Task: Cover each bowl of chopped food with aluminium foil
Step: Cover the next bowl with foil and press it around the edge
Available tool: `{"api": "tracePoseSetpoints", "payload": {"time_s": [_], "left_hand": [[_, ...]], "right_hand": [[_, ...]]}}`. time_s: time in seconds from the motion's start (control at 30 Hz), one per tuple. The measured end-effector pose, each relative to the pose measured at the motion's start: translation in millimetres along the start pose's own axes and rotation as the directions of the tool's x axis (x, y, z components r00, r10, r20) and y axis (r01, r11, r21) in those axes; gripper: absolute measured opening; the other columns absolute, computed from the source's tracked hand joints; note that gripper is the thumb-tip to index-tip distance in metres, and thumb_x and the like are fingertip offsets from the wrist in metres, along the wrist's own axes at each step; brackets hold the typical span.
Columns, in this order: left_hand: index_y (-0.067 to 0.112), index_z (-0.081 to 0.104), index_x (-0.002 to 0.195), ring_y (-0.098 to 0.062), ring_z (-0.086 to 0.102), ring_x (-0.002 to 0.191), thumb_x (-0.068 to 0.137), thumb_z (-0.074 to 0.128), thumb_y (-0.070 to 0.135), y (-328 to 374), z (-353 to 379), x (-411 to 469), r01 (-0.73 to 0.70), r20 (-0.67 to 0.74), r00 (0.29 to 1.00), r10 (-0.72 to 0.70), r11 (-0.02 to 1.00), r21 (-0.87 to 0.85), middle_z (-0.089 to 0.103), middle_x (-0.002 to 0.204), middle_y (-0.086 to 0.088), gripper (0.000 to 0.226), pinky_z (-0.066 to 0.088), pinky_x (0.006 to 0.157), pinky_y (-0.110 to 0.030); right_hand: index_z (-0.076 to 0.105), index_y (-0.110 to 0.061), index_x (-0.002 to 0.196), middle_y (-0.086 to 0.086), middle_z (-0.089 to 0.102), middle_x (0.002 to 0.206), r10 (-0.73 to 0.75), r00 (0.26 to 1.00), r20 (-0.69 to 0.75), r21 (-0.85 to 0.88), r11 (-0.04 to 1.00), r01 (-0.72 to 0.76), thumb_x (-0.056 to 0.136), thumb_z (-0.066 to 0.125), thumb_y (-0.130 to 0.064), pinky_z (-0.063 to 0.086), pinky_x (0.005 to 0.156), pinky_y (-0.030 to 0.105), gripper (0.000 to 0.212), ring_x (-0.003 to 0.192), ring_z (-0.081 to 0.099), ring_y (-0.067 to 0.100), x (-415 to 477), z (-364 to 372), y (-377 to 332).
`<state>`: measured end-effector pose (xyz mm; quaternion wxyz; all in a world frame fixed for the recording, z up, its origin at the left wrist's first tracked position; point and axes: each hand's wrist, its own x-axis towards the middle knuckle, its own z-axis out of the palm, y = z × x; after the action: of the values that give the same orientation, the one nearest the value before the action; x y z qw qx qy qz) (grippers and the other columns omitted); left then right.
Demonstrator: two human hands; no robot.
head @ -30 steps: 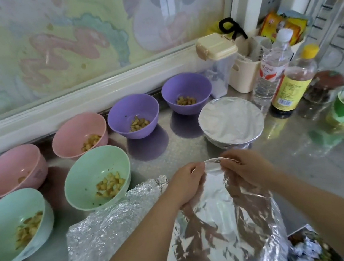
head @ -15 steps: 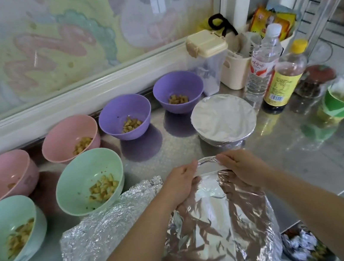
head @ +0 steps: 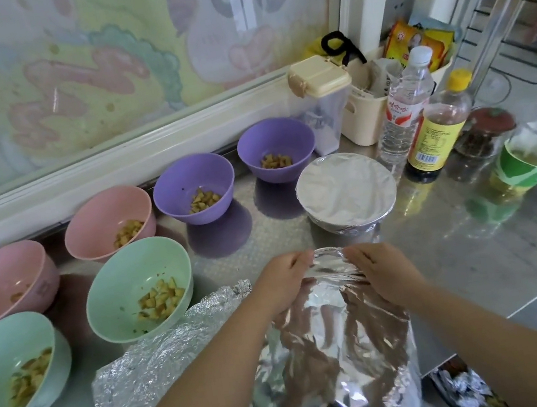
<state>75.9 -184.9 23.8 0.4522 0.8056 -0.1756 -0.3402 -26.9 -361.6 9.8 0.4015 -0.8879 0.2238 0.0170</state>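
Hardly moved: left hand [head: 286,284] and right hand [head: 386,267] still pinch the foil [head: 335,334] top edge in curled fingers [head: 296,262]; light, flimsy, tear-prone, so grip near corners.

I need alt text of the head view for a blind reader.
The left hand and right hand pinch the far edge of a foil sheet over a counter. Six open bowls of chopped food stand at left; a foil-covered bowl stands beyond the hands.
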Motion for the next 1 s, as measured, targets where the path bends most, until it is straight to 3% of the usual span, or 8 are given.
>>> {"api": "tracePoseSetpoints", "payload": {"time_s": [0.13, 0.23, 0.33, 0.5, 0.6, 0.73, 0.9, 1.0], "left_hand": [[0.032, 0.061, 0.131, -0.012, 0.063, 0.113, 0.098, 0.047, 0.055, 17.4, -8.2, 10.6, -0.100, -0.120, 0.978, 0.173, 0.883, 0.458, 0.065, 0.129, 0.009, 0.043, 0.049, 0.099, -0.039], [0.024, 0.057, 0.137, -0.020, 0.052, 0.129, 0.100, 0.050, 0.041, 35.3, -10.3, -6.6, -0.171, -0.184, 0.919, 0.348, 0.774, 0.610, 0.057, 0.141, 0.002, 0.042, 0.041, 0.107, -0.042], [0.021, 0.030, 0.154, -0.027, 0.020, 0.151, 0.099, 0.045, 0.053, 44.5, 6.7, -41.5, -0.072, -0.094, 0.973, 0.212, 0.660, 0.748, 0.024, 0.163, -0.005, 0.065, 0.016, 0.121, -0.054], [0.012, 0.012, 0.159, -0.041, -0.001, 0.152, 0.075, -0.003, 0.089, 15.7, 46.4, -75.5, 0.016, -0.131, 0.979, 0.154, 0.588, 0.809, 0.001, 0.166, -0.017, 0.115, 0.001, 0.117, -0.067], [0.009, 0.009, 0.159, -0.045, -0.002, 0.151, 0.076, 0.008, 0.091, -7.3, 50.0, -76.4, 0.058, -0.154, 0.979, 0.132, 0.547, 0.835, -0.004, 0.165, -0.019, 0.116, 0.003, 0.118, -0.065], [0.005, 0.047, 0.146, -0.042, 0.040, 0.140, 0.084, 0.011, 0.088, -22.4, 50.1, -76.5, 0.073, -0.224, 0.959, 0.172, 0.616, 0.784, 0.037, 0.155, -0.021, 0.110, 0.036, 0.107, -0.059], [0.012, 0.023, 0.157, -0.023, 0.016, 0.153, 0.094, 0.033, 0.074, -22.6, 50.1, -79.7, -0.031, -0.294, 0.916, 0.273, 0.779, 0.627, 0.014, 0.166, -0.007, 0.089, 0.012, 0.119, -0.034], [0.019, 0.023, 0.157, -0.013, 0.025, 0.148, 0.102, 0.043, 0.048, -23.9, 45.6, -77.3, -0.040, -0.410, 0.893, 0.188, 0.938, 0.345, 0.025, 0.163, 0.003, 0.065, 0.022, 0.120, -0.031]], "right_hand": [[0.042, -0.014, 0.063, -0.002, 0.044, 0.054, 0.123, 0.982, -0.144, 0.074, 0.991, -0.113, 0.107, 0.046, -0.031, 0.036, 0.056, 0.028, 0.047, 0.057, 0.044, 0.019, -26.6, 7.7, 10.1], [0.057, -0.024, 0.075, -0.005, 0.059, 0.064, 0.132, 0.977, -0.169, 0.003, 0.991, -0.133, 0.100, 0.042, -0.051, 0.047, 0.068, 0.037, 0.040, 0.067, 0.059, 0.021, -38.1, 0.0, 11.8], [0.071, -0.031, 0.109, 0.000, 0.074, 0.096, -0.030, 0.969, -0.244, -0.134, 0.991, -0.003, 0.100, 0.047, -0.046, 0.052, 0.085, 0.042, 0.030, 0.092, 0.067, 0.028, -33.8, -16.6, -10.4], [0.070, -0.018, 0.127, 0.004, 0.072, 0.123, -0.284, 0.954, 0.099, -0.163, 0.941, 0.297, 0.105, 0.052, -0.029, 0.048, 0.096, 0.040, 0.031, 0.112, 0.065, 0.026, -0.7, -15.0, -45.4], [0.067, -0.024, 0.132, 0.000, 0.071, 0.124, -0.242, 0.944, 0.223, -0.243, 0.924, 0.294, 0.107, 0.047, -0.033, 0.046, 0.095, 0.035, 0.033, 0.112, 0.063, 0.023, 17.2, -4.5, -42.5], [0.073, -0.019, 0.108, 0.000, 0.074, 0.096, -0.238, 0.944, 0.227, -0.250, 0.923, 0.293, 0.106, 0.047, -0.031, 0.046, 0.079, 0.037, 0.028, 0.091, 0.065, 0.025, 25.7, 3.5, -29.4], [0.056, -0.020, 0.072, -0.005, 0.060, 0.068, -0.246, 0.956, 0.159, -0.184, 0.944, 0.274, 0.103, 0.053, -0.025, 0.041, 0.068, 0.038, 0.031, 0.071, 0.055, 0.020, 24.9, 5.2, -20.4], [0.056, -0.017, 0.072, -0.004, 0.060, 0.066, -0.226, 0.968, 0.106, -0.167, 0.956, 0.241, 0.102, 0.053, -0.027, 0.041, 0.066, 0.037, 0.032, 0.069, 0.054, 0.019, 21.4, 8.3, -14.4]]}}
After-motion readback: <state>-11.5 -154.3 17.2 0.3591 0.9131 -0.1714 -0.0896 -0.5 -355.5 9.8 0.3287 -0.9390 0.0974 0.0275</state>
